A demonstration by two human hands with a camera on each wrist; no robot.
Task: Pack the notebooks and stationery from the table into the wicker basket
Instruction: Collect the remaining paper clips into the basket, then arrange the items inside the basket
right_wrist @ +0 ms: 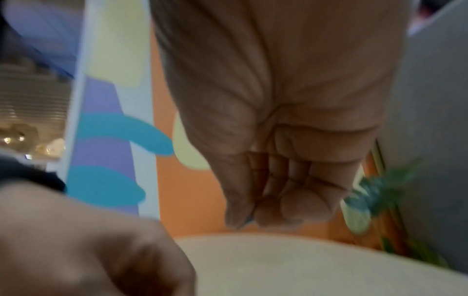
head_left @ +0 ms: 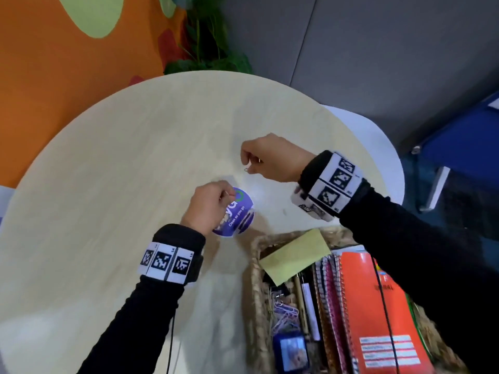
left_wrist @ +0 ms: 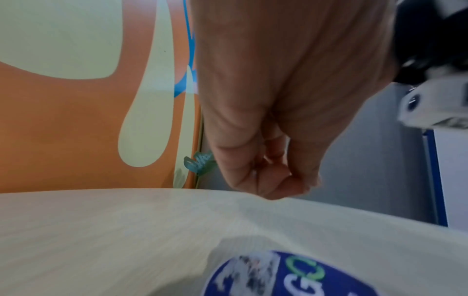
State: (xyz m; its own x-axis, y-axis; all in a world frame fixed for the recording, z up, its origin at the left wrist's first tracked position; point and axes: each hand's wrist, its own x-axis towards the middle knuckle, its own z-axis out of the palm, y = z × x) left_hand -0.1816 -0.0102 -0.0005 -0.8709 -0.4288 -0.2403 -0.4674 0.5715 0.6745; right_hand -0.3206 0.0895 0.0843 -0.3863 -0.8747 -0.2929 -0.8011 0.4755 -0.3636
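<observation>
From the head view I see my right hand point(head_left: 272, 159) raised over the round pale table point(head_left: 108, 171), fingers curled, thumb and forefinger pinching a small paper clip point(head_left: 246, 170) that hangs from the fingertips. My left hand point(head_left: 209, 207) sits just nearer me, above a round purple sticker point(head_left: 240, 211) on the tabletop, its fingers curled in a pinch; something thin seems to be between them, but I cannot make out what. The wicker basket point(head_left: 255, 279) stands at the table's near right edge. Inside it lie a yellow sticky pad point(head_left: 294, 255), pens point(head_left: 307, 306), loose purple paper clips point(head_left: 285, 314), spiral notebooks point(head_left: 329, 306) standing on edge, and an orange notebook point(head_left: 378, 306) partly under my right sleeve.

The left wrist view shows the left hand point(left_wrist: 273, 120) with fingertips drawn together just above the table point(left_wrist: 101, 230), the sticker point(left_wrist: 291, 276) below it.

The right wrist view is blurred: the right hand point(right_wrist: 278, 140) has its fingers folded tightly against the thumb, and I cannot see the clip there. The left hand point(right_wrist: 88, 240) fills the lower left corner.
</observation>
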